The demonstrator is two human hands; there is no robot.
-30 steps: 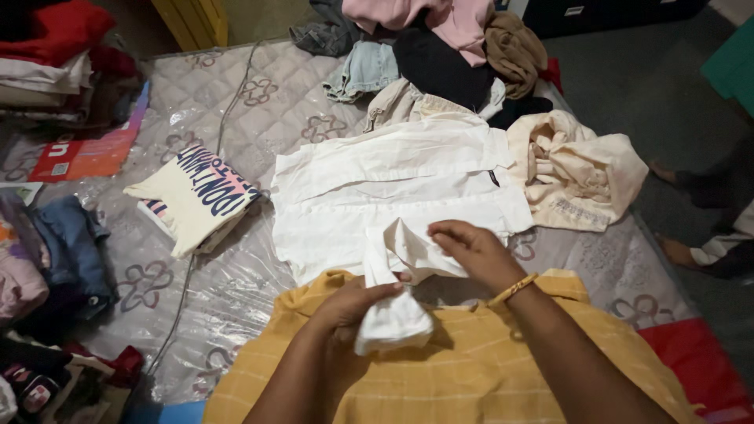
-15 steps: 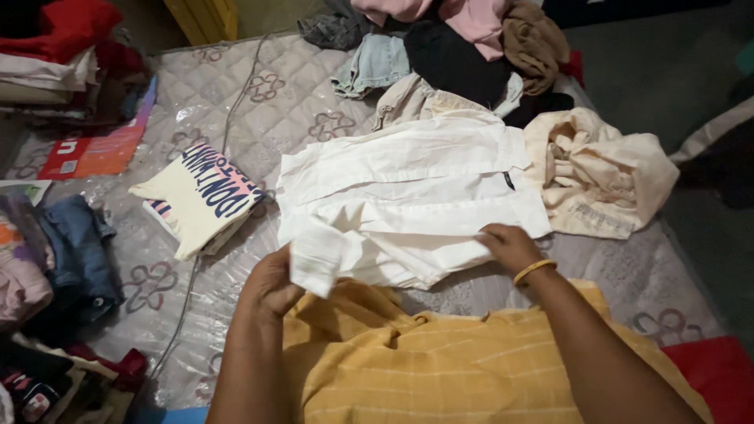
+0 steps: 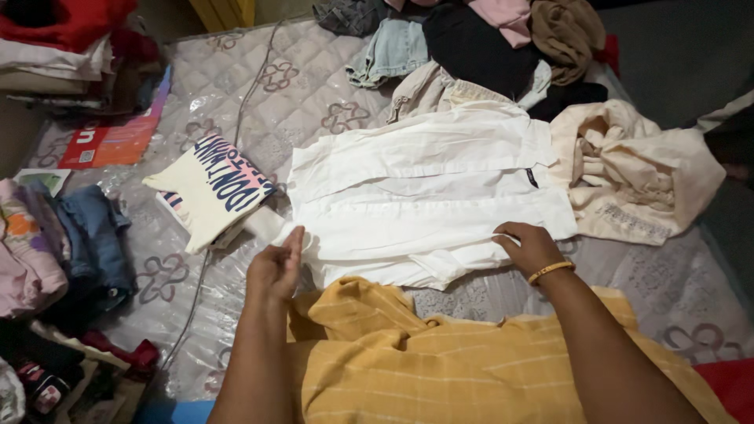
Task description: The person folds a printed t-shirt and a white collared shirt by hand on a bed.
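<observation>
Both forearms reach forward from the bottom edge, well apart. The left hand [image 3: 276, 267] stands edge-on, fingers straight and together — thumb seemingly tucked behind. The right hand [image 3: 531, 246] lies palm down, fingers spread flat — a thin orange band circles its wrist.

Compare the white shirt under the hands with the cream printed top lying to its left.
The white shirt is plain and spread wide and flat; the cream printed top carries dark lettering and is folded into a small packet. The left hand and the right hand rest on the white shirt's edges; neither touches the cream printed top. Both are pale garments lying on the quilted mattress.
</observation>
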